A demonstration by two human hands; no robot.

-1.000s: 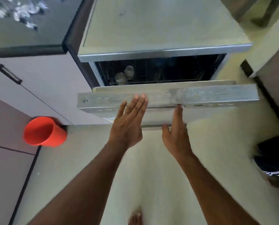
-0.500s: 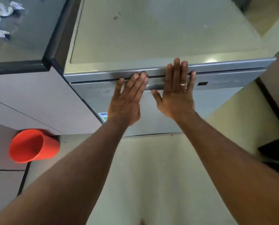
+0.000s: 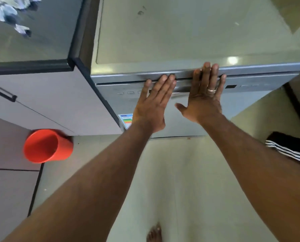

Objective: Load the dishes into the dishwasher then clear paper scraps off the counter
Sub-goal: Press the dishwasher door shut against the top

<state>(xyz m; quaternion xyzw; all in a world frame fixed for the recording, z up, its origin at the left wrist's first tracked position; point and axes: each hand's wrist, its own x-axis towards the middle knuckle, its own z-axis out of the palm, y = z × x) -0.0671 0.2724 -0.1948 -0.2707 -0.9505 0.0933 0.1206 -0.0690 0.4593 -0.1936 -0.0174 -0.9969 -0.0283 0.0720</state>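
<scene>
Grey metal fills the middle of the view: the dishwasher (image 3: 189,41) stands with its door (image 3: 180,119) up against the body, only a thin dark seam showing under the top edge. Both hands lie flat on the upper part of that door, fingers straight and holding nothing; the left hand (image 3: 153,105) sits just left of the handle strip, the right hand (image 3: 204,98) beside it with fingertips reaching the top lip and a ring (image 3: 212,89) on one finger. Left of the dishwasher, the dark counter (image 3: 32,49) butts against its side, with paper scraps (image 3: 13,16) near the far corner, blurred. Below the counter, an orange cup (image 3: 46,145) lies seemingly tipped on the floor (image 3: 180,189). Pale floor is open in front of the door. A second earlier the door hung partly open, racks visible; half a second ago it was already up.
</scene>
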